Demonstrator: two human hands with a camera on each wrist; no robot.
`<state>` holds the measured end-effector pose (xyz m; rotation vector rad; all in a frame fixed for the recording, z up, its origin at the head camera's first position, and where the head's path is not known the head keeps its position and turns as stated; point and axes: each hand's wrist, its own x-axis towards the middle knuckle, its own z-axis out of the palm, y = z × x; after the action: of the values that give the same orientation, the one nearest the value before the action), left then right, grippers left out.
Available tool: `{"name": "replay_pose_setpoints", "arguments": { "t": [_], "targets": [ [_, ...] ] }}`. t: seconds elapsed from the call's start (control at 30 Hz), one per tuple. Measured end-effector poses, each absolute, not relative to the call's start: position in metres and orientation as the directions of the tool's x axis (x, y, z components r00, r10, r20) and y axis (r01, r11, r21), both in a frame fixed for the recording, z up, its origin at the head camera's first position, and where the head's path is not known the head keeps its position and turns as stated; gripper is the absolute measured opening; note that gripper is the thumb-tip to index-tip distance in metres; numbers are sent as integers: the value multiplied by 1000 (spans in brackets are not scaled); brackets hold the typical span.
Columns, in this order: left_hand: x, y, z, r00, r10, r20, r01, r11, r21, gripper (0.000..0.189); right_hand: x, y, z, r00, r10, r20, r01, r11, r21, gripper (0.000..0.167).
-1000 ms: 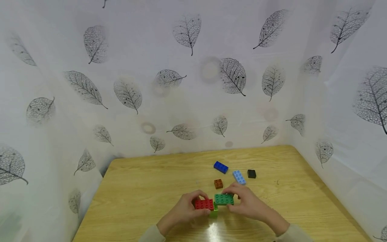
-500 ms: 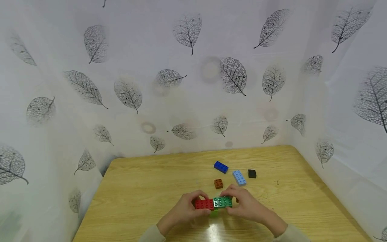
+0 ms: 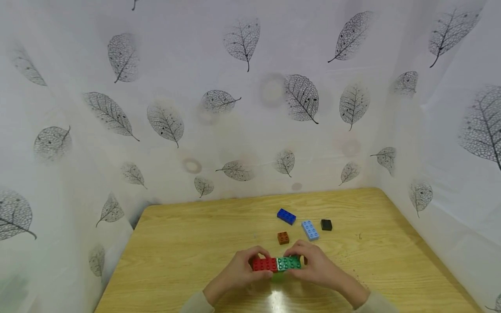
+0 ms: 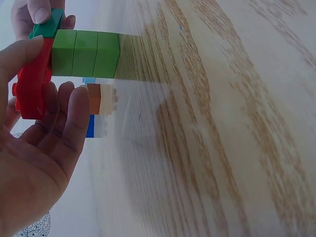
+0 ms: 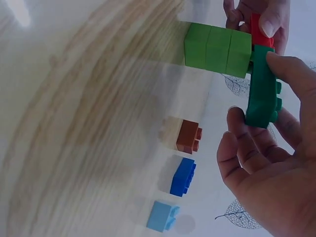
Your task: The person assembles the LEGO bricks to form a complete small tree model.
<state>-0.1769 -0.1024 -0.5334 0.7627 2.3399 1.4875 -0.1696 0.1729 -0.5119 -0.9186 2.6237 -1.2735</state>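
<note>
A stack of light green bricks (image 4: 86,54), several high, stands upright on the table. Across its top lies a red brick (image 3: 264,264), pinched between the thumb and fingers of my left hand (image 3: 243,268). Beside it, end to end, a dark green brick (image 3: 288,263) is held by my right hand (image 3: 316,264), thumb on the near side and fingers on the far side. In the right wrist view a narrow gap shows between the dark green brick (image 5: 261,89) and the stack's top. Both long bricks overhang the stack outward.
Behind the hands on the wooden table (image 3: 188,243) lie a brown brick (image 3: 283,238), a dark blue brick (image 3: 286,216), a light blue brick (image 3: 310,230) and a black brick (image 3: 326,224). A leaf-patterned white curtain (image 3: 250,130) borders the table's back and sides.
My right hand has brought the dark green brick left and down, from above the stack to beside the red brick's end. The left hand keeps its hold on the red brick.
</note>
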Motion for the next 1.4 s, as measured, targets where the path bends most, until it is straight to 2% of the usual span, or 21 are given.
{"name": "replay_pose_setpoints", "arguments": {
  "t": [0.2, 0.67, 1.4],
  "targets": [
    [-177, -102, -534, -828, 558, 58, 279, 320, 906, 31, -170, 168, -516, -820, -536, 201, -477, 445, -758, 28],
    [-176, -102, -533, -831, 555, 32, 251, 324, 912, 27, -173, 168, -515, -818, -553, 156, -443, 435, -784, 28],
    [-178, -101, -535, -811, 580, 80, 278, 262, 924, 26, -177, 171, -518, -811, -577, 100, -395, 413, -821, 29]
  ]
}}
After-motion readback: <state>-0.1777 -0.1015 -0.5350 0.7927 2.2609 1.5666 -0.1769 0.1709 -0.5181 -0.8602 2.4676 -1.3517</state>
